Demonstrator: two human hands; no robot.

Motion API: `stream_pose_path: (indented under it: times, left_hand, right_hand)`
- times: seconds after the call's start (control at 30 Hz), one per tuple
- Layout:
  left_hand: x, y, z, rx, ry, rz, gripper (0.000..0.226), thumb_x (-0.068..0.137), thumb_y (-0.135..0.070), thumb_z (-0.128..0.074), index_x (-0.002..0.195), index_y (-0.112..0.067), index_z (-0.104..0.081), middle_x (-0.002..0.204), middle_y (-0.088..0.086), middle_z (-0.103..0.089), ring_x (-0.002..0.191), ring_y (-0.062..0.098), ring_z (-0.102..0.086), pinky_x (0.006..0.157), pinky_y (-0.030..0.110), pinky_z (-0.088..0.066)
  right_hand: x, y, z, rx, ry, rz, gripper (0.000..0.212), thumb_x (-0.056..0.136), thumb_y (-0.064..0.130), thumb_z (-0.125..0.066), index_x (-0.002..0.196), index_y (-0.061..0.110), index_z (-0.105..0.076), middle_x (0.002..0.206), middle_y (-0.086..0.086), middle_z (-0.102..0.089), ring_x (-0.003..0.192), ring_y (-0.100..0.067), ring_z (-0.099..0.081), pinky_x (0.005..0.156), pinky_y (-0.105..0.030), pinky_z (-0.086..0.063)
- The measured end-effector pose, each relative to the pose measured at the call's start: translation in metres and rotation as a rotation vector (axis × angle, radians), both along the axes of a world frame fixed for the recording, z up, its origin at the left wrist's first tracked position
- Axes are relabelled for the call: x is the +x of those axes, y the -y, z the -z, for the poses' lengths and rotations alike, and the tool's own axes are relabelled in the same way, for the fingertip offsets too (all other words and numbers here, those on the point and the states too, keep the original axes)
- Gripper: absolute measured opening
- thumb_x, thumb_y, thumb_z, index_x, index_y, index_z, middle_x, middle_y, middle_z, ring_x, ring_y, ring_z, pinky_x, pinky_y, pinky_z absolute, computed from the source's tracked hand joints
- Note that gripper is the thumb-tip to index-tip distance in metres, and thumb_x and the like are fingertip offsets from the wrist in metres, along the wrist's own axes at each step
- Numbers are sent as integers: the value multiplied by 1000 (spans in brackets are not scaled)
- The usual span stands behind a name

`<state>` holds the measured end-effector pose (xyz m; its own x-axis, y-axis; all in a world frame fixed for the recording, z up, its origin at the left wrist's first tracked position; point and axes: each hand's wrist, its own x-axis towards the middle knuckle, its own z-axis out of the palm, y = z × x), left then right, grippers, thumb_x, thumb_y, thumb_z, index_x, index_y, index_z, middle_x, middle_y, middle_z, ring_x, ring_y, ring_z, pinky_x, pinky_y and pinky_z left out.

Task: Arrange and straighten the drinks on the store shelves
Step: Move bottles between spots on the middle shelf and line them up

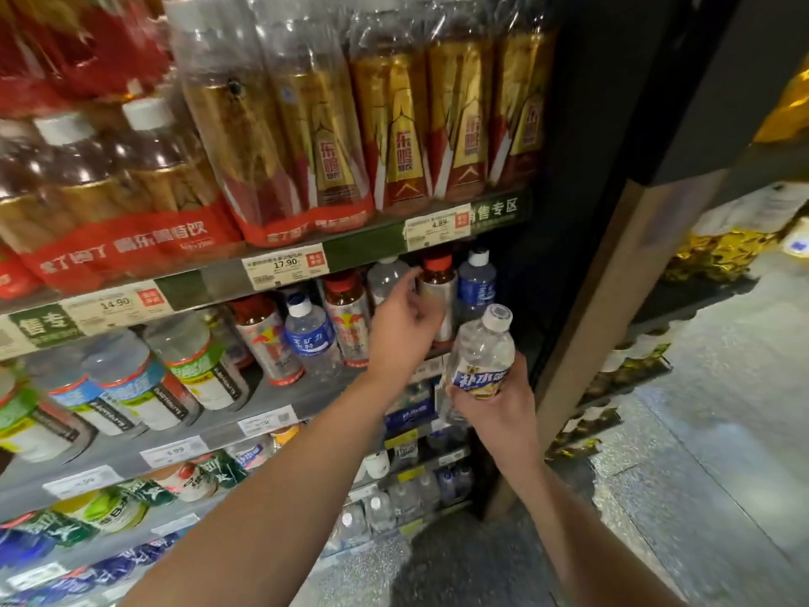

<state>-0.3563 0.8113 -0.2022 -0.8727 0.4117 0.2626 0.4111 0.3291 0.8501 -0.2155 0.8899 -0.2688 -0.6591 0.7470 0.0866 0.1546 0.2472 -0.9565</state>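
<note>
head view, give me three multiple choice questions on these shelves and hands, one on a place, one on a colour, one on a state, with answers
1. Where is the clear bottle with the blue and yellow label?
A. In the right hand
B. Lying on the floor
C. On the top shelf

2. What colour is the cap of the brown bottle that the left hand reaches for?
A. Green
B. Red
C. Black

3. How does the left hand stand?
A. Closed around a can
B. Resting flat on the floor
C. Open, fingers spread toward the shelf bottles

Answers:
1 A: the right hand grips it by its lower half, in front of the shelves.
2 B: its cap shows red under the 4.89 price tag.
3 C: the fingers are apart and hold nothing.
</note>
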Motion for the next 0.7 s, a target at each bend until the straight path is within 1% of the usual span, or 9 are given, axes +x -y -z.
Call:
stream_pose_path:
  times: [0.03, 0.1, 0.2, 0.27, 0.33, 0.43, 0.5, 0.6, 0.7]
  left_hand:
    - [-2, -7, -3, -36, -19, 2, 63, 89, -24, -72, 146, -15, -46, 73, -10, -61, 74, 11, -64, 63, 27, -46]
    - [-7, -19, -7, -105, -59, -18, 59, 87, -25, -73, 140, -12, -49, 77, -6, -65, 81, 21, -67, 62, 28, -42]
    - [-12, -33, -11, -193, -32, -80, 45, 83, -31, -77, 120, -13, -60, 97, 10, -73, 94, 30, -68, 69, 29, -44]
    - [-13, -36, -10, -233, -50, -122, 48, 81, -33, -80, 120, -12, -61, 104, 10, -74, 99, 31, -68, 72, 31, -47]
    - [-12, -36, -6, -242, -99, -154, 55, 78, -34, -83, 123, -12, -60, 106, 9, -74, 100, 30, -68, 74, 32, -49]
    - [-8, -34, -2, -245, -188, -205, 62, 73, -39, -86, 122, -14, -58, 98, 7, -74, 91, 29, -70, 64, 28, -44]
    - [-6, -32, 0, -287, -249, -215, 62, 72, -42, -86, 119, -14, -57, 101, 7, -71, 90, 30, -69, 63, 29, -42]
    - [2, -29, 3, -311, -324, -200, 62, 71, -42, -85, 116, -14, -53, 113, 6, -56, 95, 31, -63, 65, 32, -45]
    - [8, -29, 8, -290, -369, -146, 59, 71, -37, -84, 110, -12, -48, 107, 9, -54, 99, 31, -58, 69, 36, -49]
  right_hand:
    - [1, -3, 0, -6, -8, -1, 72, 55, 48, -80, 114, 59, -39, 103, 39, -60, 91, 18, -59, 64, -1, -44]
    - [3, -8, -1, -4, -25, 3, 74, 56, 48, -78, 119, 51, -41, 101, 42, -59, 91, 20, -58, 66, 2, -42]
    - [5, -17, -2, 2, -23, 9, 79, 54, 51, -77, 124, 40, -43, 101, 36, -61, 92, 19, -57, 68, 0, -42]
    - [6, -23, -1, 10, -5, 24, 81, 52, 53, -76, 125, 38, -43, 99, 33, -61, 90, 19, -57, 69, -3, -42]
    - [6, -28, 0, 26, 7, 30, 79, 52, 54, -76, 122, 44, -41, 101, 39, -58, 90, 21, -55, 66, 0, -42]
    - [4, -33, 0, 39, 15, 33, 75, 54, 51, -79, 117, 52, -38, 104, 46, -53, 93, 24, -53, 65, 0, -42]
    - [1, -35, 1, 41, 12, 33, 75, 58, 42, -84, 116, 53, -37, 104, 48, -53, 92, 25, -54, 66, 1, -42]
    - [-5, -39, 3, 42, 11, 24, 78, 62, 31, -89, 122, 46, -41, 101, 44, -57, 92, 26, -54, 69, 5, -40]
    - [-11, -41, 2, 53, 11, 31, 81, 62, 30, -89, 128, 37, -43, 99, 34, -57, 92, 28, -52, 68, 5, -40]
